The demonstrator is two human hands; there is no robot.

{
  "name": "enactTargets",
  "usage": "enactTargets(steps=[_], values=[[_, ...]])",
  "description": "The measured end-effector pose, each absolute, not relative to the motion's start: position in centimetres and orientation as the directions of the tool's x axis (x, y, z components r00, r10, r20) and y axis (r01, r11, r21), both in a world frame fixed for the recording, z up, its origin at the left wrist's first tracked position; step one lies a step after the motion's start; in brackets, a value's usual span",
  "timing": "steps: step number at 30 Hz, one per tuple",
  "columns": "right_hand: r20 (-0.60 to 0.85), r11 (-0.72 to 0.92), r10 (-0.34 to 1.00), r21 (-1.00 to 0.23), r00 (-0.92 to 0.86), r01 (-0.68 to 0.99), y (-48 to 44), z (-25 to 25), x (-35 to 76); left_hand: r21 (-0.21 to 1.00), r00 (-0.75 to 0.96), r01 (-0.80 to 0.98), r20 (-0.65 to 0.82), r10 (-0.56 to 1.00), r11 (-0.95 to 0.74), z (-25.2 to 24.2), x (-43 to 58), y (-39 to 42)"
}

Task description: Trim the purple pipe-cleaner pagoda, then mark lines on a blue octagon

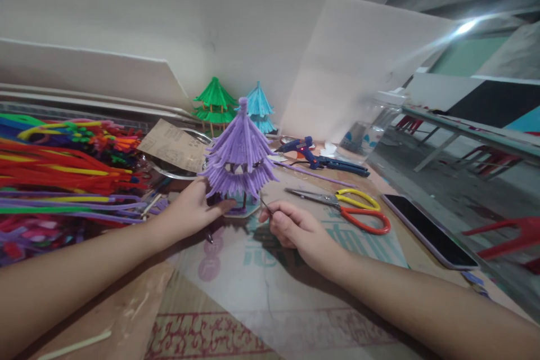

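A small purple pagoda (239,149) of fuzzy pipe cleaners, with two tiers of roof, stands upright on a pale flat base. My left hand (196,205) is closed around the lower left of it, thumb across the front of the base. At the base's right side, my right hand (291,225) pinches a thin dark stick (265,206) whose tip reaches the pagoda just under the lower roof. What the tip touches cannot be made out. Behind stand a green pagoda (215,102) and a light blue pagoda (259,106) of the same kind.
Bundles of coloured pipe cleaners (63,166) fill the left side. Right of the pagoda lie scissors (337,199) with yellow and red handles, and a phone (428,230). A blue glue gun (301,149), pliers (343,166) and a clear plastic jar (371,124) are farther back.
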State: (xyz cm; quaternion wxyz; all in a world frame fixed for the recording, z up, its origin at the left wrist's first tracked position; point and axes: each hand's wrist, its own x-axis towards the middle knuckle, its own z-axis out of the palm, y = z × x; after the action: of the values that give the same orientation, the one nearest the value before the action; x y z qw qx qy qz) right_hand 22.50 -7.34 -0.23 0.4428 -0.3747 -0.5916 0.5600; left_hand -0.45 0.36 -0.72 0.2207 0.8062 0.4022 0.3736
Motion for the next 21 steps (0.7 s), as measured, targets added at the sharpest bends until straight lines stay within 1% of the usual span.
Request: enactTargets(steps=[6,12,21], values=[[0.114,0.067,0.937,-0.987,-0.331,-0.149,-7.59,0.48,22.51,0.716,0.457,0.392,0.393,0.798,-0.577,-0.69,-0.76,-0.06],[0.108,0.064,0.931,-0.989,-0.350,-0.134,-7.39,0.25,22.44,0.721,0.386,0.441,0.385,0.838,-0.535,-1.37,-1.05,0.06],[0.094,0.052,0.952,-0.988,-0.291,-0.147,-7.00,0.44,22.43,0.752,0.407,0.409,0.356,0.841,-0.517,-0.39,-0.76,-0.42]])
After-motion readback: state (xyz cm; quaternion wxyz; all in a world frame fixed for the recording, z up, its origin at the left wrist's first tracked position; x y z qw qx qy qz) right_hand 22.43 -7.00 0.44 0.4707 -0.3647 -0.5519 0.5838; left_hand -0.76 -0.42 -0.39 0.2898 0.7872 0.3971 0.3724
